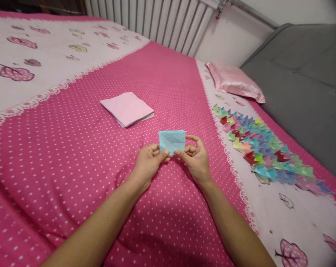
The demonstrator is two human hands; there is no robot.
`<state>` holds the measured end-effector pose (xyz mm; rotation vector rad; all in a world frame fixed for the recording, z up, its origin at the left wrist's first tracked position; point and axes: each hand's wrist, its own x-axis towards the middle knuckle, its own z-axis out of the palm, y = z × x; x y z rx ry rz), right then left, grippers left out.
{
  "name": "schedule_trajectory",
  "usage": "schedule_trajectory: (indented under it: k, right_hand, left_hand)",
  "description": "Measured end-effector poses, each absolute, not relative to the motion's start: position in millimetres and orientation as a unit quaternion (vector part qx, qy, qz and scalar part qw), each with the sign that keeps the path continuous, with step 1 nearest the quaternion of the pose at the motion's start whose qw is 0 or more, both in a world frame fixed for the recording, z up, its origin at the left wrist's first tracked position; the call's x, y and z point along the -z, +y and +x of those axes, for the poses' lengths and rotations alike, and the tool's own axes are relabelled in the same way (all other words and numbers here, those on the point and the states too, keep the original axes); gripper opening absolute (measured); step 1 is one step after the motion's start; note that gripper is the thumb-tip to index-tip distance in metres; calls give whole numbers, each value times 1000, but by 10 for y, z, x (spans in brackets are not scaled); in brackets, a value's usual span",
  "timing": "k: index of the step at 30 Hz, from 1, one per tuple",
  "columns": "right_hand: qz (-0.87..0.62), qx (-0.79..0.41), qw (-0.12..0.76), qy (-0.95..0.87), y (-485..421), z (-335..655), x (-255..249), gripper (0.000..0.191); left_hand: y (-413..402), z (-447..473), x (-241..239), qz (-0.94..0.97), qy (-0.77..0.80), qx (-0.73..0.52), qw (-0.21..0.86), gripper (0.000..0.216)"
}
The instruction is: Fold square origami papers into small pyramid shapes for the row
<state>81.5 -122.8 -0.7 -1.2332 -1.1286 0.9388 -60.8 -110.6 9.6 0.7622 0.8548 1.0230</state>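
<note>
1. Current state. I see both hands raised just above the bedspread [73, 148]. The left hand [148, 161] is closed on the lower left corner of the paper [172, 141], with its thumb on the near face. The right hand [195, 157] pinches the lower right corner, and one finger curls up beside the right edge. The paper is light blue, folded to a small rectangle with diagonal creases showing, and is held upright between the two hands, clear of the cloth.

2. Surroundings. A pink stack [126, 108] lies beyond the hands, well apart from them. A row [268, 152] of coloured folded pieces runs along the cloth to the right, near the right forearm. A pillow [234, 81] lies at the far end of that row.

3. Hazards, in my judgement.
- Slip: only the lower corners are gripped. If one pinch loosens, the upper layers could spring open and the creases could lose register.
- Skewed crease: there is no firm surface under the paper. Pressing a fold in the air, or down into the soft bedding, could set it off line.
- Tear: opposed pulls at the two corners could split a crease.
- Disturbance: a wide sweep of the right arm could scatter the row.
</note>
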Motion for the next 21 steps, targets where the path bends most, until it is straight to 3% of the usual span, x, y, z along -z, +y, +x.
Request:
schedule_trajectory:
  k: [9,16,21]
  right_hand:
    - [-524,-427,575,-461,-1207,855,20,43]
    - [-497,-506,593,-382,-1173,916,22,51]
    - [-502,-495,617,-350,-1137,948,25,39]
  left_hand:
    - [-1103,-607,-97,355,402,-455,711,17]
    - [-1133,-595,-123,408,380,-366,745,9]
    - [-1139,-595,-113,368,414,-439,708,9]
